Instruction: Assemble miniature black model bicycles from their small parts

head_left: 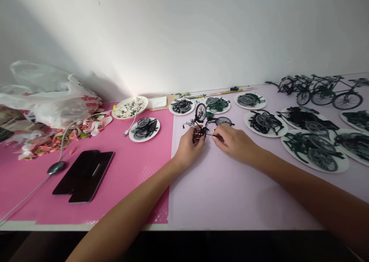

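My left hand point(188, 147) is closed around a partly built black model bicycle point(200, 113), whose one wheel points upward and whose handlebar sticks out to the left. My fingers hide much of its frame. From the right, my right hand point(235, 142) pinches a thin dark rod point(213, 135), its tip reaching to the bicycle; I cannot tell what kind of tool or part it is. Just behind my right hand lies a loose spoked wheel point(223, 120) with dark curved parts beside it.
White plates of bicycle parts point(147, 129) stand along the back and right. Finished model bicycles point(347, 100) are at the far right. On the left are a bowl of pale pieces point(130, 107), two phones point(92, 177), a cable point(62, 139), a plastic bag point(54, 100) and artificial petals point(76, 133).
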Demonstrator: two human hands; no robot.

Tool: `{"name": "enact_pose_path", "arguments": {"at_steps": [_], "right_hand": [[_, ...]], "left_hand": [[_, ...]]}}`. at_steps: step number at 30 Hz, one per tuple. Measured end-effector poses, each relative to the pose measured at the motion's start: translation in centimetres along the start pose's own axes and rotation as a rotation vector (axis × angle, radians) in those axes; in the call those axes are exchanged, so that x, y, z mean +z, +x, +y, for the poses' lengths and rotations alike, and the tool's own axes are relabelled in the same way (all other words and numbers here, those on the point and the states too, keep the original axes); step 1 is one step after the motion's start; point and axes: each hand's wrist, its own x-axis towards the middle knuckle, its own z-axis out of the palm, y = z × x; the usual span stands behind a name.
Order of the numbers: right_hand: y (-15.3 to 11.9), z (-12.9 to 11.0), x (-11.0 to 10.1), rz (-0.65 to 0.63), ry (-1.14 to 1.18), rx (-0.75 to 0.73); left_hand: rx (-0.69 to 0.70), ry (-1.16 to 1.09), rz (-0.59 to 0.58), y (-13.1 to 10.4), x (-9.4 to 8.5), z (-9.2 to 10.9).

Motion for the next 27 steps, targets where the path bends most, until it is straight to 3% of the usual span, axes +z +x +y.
{"name": "enact_pose_path", "arguments": {"at_steps": [12,17,27], "right_hand": [[0.24,0.22,0.17,0.008,-0.089,0.015],[0.20,0.40,0.20,0.022,-0.070,-0.027],[-0.05,-0.41,0.05,0.017,0.046,0.063]], "left_hand": [[0.028,0.039,-0.040,-0.11,-0.05,-0.17],[0.019,0.039,-0.016,-0.05,-0.08,-0.19],[-0.010,0.003,-0.008,-0.01,-0.18,0.07]]}}
